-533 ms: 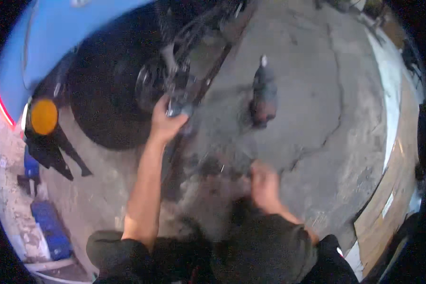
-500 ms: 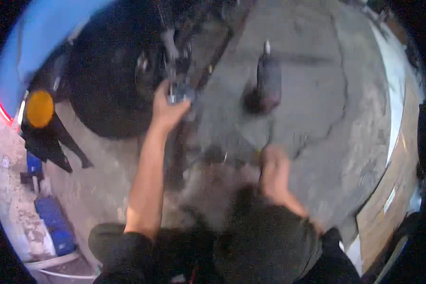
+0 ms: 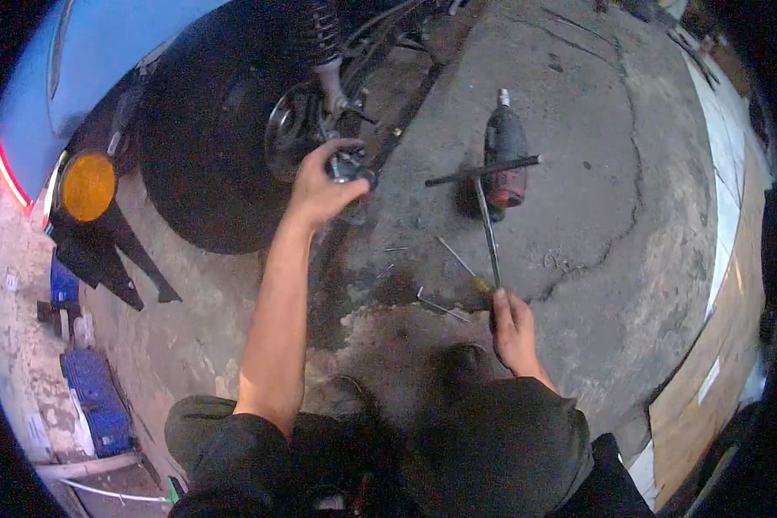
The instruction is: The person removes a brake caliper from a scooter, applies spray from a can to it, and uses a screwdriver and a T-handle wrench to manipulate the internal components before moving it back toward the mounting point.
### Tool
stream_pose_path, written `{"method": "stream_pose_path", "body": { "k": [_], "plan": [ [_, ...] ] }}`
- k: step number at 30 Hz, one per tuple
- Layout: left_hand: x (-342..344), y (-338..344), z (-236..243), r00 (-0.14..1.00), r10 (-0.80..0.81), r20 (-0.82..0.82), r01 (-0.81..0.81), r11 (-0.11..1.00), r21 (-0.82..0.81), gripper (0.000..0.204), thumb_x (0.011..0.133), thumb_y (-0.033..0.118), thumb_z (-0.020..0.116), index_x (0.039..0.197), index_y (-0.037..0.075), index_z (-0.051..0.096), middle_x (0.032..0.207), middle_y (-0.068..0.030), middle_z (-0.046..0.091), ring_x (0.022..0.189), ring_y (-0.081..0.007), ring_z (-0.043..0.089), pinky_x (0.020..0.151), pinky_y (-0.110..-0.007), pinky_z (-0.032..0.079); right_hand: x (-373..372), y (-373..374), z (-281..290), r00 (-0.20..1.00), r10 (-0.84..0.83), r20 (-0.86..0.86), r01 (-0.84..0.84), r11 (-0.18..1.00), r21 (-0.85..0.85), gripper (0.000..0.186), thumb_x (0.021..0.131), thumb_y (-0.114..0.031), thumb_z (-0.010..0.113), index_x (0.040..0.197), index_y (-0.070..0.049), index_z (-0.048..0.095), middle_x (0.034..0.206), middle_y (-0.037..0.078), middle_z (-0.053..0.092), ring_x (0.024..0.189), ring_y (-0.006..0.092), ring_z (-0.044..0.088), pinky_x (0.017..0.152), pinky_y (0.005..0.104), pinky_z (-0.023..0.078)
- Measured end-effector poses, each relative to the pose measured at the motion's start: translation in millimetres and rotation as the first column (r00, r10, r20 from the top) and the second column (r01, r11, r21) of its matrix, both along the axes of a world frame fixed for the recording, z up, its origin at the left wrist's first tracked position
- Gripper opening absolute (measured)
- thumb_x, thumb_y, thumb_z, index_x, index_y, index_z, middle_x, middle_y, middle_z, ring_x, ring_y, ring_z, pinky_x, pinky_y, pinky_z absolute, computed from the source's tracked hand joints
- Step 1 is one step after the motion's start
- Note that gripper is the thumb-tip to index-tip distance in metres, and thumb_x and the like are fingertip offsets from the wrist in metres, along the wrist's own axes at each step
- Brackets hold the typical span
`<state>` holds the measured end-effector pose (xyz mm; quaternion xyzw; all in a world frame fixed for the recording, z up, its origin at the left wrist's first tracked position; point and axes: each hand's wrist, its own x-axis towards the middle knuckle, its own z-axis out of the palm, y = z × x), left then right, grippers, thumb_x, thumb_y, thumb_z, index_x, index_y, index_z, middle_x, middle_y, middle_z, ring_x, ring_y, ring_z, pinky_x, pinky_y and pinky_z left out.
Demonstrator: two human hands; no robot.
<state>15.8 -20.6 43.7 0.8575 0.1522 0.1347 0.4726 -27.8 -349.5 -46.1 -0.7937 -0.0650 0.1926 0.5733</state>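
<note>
Head: T-shaped tool (image 3: 486,217) in right hand (image 3: 514,335)

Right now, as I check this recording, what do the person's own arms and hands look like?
The left hand and right hand are bare, with no gloves, rings or watch visible. A plain dark sleeve ends near the left elbow. Dark clothing hides the rest of the right arm, so its sleeve edge can't be told.

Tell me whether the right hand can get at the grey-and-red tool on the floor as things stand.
Probably not directly: the right hand is gripping a T-shaped wrench, whose crossbar appears across the grey-and-red tool in this view.
</note>
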Motion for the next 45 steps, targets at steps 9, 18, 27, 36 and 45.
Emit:
{"method": "stream_pose_path", "body": {
  "k": [9, 18, 27, 36, 45],
  "plan": [
    [25, 14, 16, 0.953, -0.146, -0.267, 0.207, 0.954, 0.217, 0.048, 0.067, 0.035, 0.070, 0.104, 0.004, 0.065, 0.104, -0.0165, 0.064, 0.102, -0.0255, 0.059, 0.090, -0.033, 0.043, -34, -30, -34, 0.953, -0.078, -0.292, 0.081, 0.997, 0.000, 0.039, 0.094, -0.034, 0.052, 0.101, 0.004, 0.059, 0.085, 0.006, 0.061, 0.082, 0.0154, 0.053, 0.076, 0.0294, 0.042],
    [23, 20, 4, 0.945, -0.185, -0.271, 0.282, 0.880, 0.383, 0.071, 0.050, 0.045, 0.080, 0.104, 0.002, 0.063, 0.103, -0.0194, 0.063, 0.099, -0.0301, 0.060, 0.089, -0.036, 0.046, -38, -8, 13, 0.945, -0.077, -0.319, 0.137, 0.976, 0.169, 0.035, 0.093, -0.040, 0.050, 0.072, -0.012, 0.045, 0.058, -0.006, 0.037, 0.046, 0.0054, 0.033, 0.043, 0.0228, 0.022],
    [29, 7, -1, 0.976, -0.084, -0.200, 0.149, 0.930, 0.335, 0.074, 0.048, 0.044, 0.080, 0.106, 0.002, 0.063, 0.110, -0.0205, 0.061, 0.104, -0.0316, 0.058, 0.093, -0.035, 0.044, -46, -19, -10, 0.945, -0.191, -0.266, 0.230, 0.965, 0.124, 0.032, 0.091, -0.039, 0.054, 0.083, -0.009, 0.052, 0.062, -0.003, 0.044, 0.050, 0.0069, 0.039, 0.045, 0.0234, 0.029],
    [30, 7, -17, 0.999, -0.047, -0.025, 0.053, 0.960, 0.276, 0.035, 0.060, 0.032, 0.074, 0.084, 0.006, 0.066, 0.082, -0.0121, 0.067, 0.079, -0.0248, 0.063, 0.077, -0.034, 0.047, -49, -20, -6, 0.911, -0.191, -0.365, 0.307, 0.905, 0.293, 0.028, 0.090, -0.034, 0.058, 0.101, -0.008, 0.056, 0.076, 0.002, 0.055, 0.062, 0.0104, 0.052, 0.053, 0.0257, 0.043],
    [32, 6, -32, 0.984, -0.087, 0.154, 0.073, 0.993, 0.097, 0.018, 0.068, 0.016, 0.063, 0.080, 0.004, 0.064, 0.080, -0.0077, 0.066, 0.078, -0.0167, 0.060, 0.073, -0.030, 0.045, -46, -16, -21, 0.973, -0.122, -0.195, 0.152, 0.977, 0.148, 0.031, 0.090, -0.037, 0.057, 0.097, -0.007, 0.055, 0.071, -0.001, 0.051, 0.059, 0.0099, 0.046, 0.054, 0.0251, 0.037]
  ]
}}
